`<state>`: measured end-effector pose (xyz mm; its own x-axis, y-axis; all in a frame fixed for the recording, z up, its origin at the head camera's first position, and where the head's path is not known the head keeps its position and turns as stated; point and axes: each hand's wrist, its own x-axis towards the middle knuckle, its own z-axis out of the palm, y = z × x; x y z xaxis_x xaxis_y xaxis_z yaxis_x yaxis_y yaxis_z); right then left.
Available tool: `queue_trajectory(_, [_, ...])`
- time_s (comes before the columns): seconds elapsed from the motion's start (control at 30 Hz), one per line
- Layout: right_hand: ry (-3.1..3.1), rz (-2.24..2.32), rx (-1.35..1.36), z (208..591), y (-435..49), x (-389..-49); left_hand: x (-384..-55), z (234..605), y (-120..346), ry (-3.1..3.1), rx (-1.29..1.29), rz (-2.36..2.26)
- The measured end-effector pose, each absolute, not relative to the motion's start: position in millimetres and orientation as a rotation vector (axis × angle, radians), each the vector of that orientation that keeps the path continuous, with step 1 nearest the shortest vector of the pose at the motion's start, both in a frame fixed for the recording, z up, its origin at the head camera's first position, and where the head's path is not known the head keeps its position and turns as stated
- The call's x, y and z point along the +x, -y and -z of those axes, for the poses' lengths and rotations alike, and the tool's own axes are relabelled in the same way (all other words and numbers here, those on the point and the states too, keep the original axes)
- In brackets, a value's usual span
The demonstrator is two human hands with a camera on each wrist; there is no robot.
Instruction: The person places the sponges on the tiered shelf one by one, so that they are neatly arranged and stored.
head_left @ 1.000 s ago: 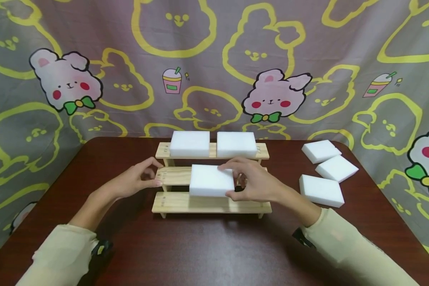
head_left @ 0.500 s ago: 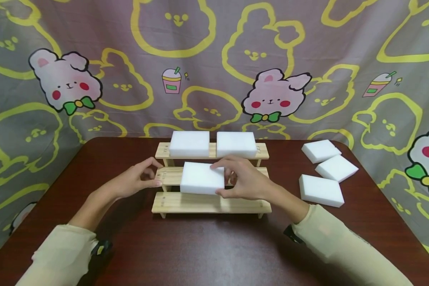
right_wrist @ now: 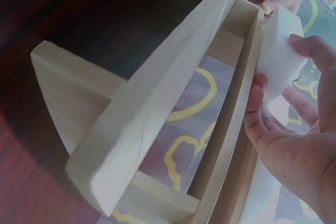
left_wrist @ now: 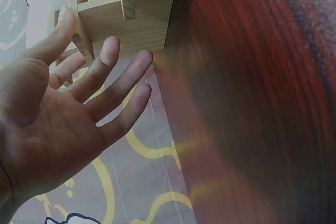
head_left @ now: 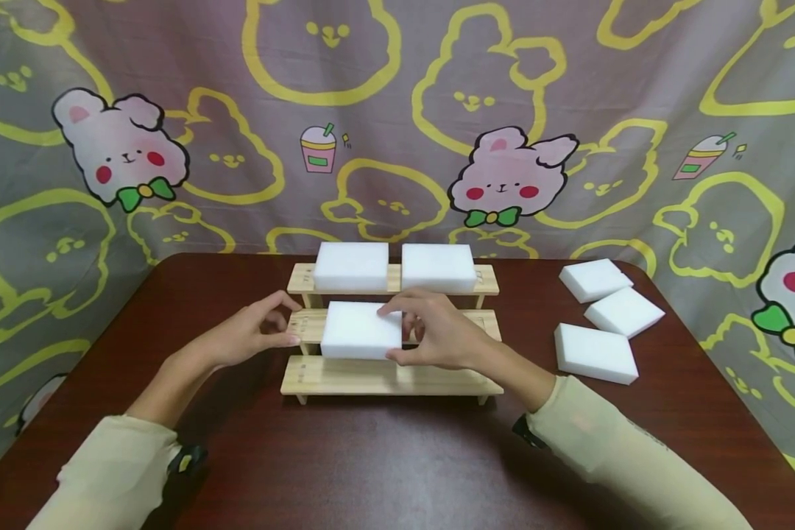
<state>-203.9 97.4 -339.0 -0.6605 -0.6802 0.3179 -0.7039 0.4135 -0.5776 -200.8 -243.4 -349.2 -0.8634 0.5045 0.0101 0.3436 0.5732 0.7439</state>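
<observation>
While the left hand (head_left: 255, 335) was pinching the left end of the wooden rack's (head_left: 344, 377) middle tier, the right hand (head_left: 447, 335) kinda pinched a white block (head_left: 358, 327) by its right end, at that same tier, left of centre; two more blocks (head_left: 351, 265) sat up top; three others (head_left: 596, 355) just lay off right on the table (head_left: 397, 456).

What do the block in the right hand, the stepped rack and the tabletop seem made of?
Block: probably plastic foam, matte white; uniform colour and straight-cut edges suggest it.
Stepped rack: pale wood, smooth; grain lines show. Whether it is varnished, I can't tell.
Tabletop: reddish-brown wood or wood-look laminate, slightly glossy; dark streaks and a soft reflection show.
</observation>
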Motion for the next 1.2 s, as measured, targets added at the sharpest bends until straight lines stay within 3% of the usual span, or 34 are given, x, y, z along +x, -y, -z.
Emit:
queue_trajectory(0.97, [2.714, -0.664, 1.25, 328, -92, -189, -202, 350, 245, -2.603, 0.73, -1.171])
queue_trajectory(1.2, [2.722, -0.846, 1.274, 330, -93, -193, -202, 351, 244, -2.609, 0.714, -1.158])
